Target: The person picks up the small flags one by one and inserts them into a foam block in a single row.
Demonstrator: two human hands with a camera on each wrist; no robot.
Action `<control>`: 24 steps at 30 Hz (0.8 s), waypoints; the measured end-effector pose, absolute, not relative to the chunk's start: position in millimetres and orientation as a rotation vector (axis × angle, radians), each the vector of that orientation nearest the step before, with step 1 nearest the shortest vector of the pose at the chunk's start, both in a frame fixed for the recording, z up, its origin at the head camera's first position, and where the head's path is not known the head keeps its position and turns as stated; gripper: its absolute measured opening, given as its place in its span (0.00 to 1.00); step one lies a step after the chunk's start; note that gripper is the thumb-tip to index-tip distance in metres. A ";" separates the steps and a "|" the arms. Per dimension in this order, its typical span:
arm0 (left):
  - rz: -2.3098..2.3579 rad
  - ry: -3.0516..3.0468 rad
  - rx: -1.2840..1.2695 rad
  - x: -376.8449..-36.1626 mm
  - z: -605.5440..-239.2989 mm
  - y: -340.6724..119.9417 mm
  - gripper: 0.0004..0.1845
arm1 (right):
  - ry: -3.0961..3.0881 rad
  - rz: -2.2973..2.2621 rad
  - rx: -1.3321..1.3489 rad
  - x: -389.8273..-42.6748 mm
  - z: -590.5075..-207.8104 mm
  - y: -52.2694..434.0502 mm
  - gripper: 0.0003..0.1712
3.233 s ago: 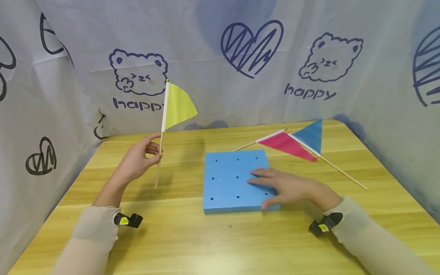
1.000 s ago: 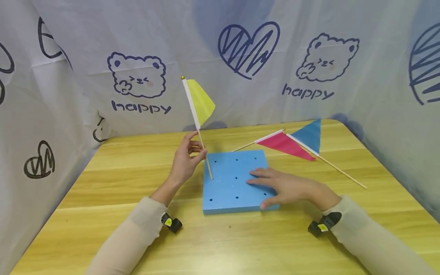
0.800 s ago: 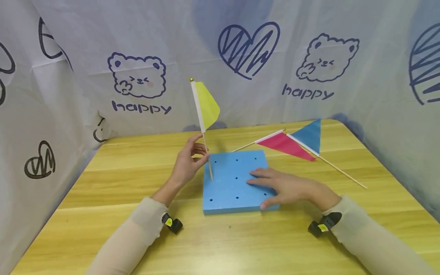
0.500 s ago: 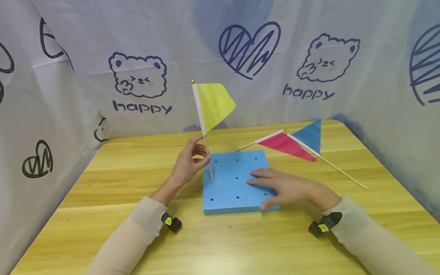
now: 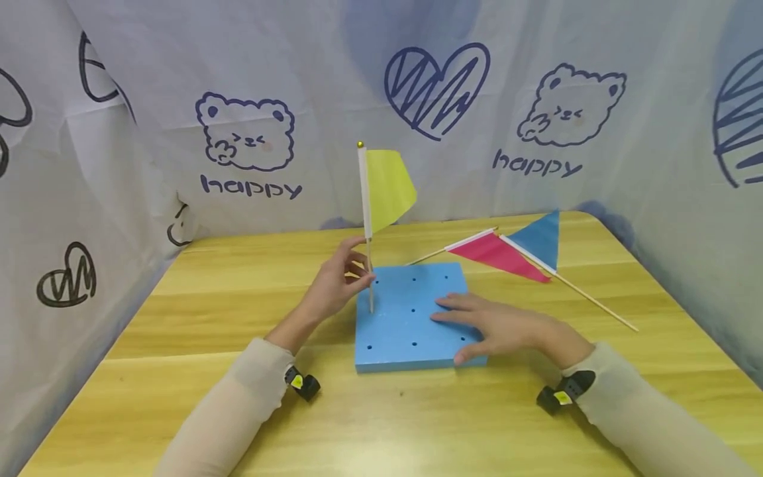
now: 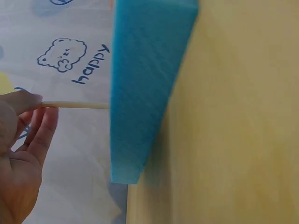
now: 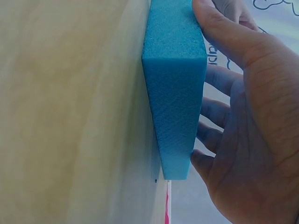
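Head view: the foam block (image 5: 411,318) at mid-tabletop looks light and soft, so the right hand (image 5: 507,328) lies flat on it. The thin-sticked yellow flag (image 5: 387,189), light and probably bendable, stands in a left-edge hole, its stick pinched low by the left hand (image 5: 334,291).

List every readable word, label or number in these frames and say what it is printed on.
"happy": on the cloth backdrop, under the left bear drawing.
"happy": on the same backdrop, under the right bear drawing.
Yellow tags on the wrist cameras: too small to read.
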State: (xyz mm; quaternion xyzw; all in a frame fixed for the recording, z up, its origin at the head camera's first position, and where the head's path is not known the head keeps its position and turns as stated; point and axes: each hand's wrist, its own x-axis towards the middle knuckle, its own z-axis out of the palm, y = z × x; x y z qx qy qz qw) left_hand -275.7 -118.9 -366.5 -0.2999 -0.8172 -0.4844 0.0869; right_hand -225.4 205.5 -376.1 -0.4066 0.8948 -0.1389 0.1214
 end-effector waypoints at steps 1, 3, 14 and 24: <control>-1.448 -2.446 -0.897 -276.8 -365.6 -118.0 0.35 | 2.613 -0.406 -1.188 -225.2 -376.0 205.7 0.50; -1.458 -2.461 -0.895 -278.8 -363.4 -116.6 0.35 | 2.610 -0.417 -1.188 -224.5 -375.4 206.2 0.50; -1.522 -2.490 -0.861 -278.6 -357.1 -115.2 0.33 | 2.623 -0.426 -1.190 -223.6 -370.6 208.2 0.50; -1.485 -2.505 -0.898 -273.1 -363.8 -116.4 0.31 | 2.612 -0.404 -1.183 -224.3 -373.7 206.0 0.50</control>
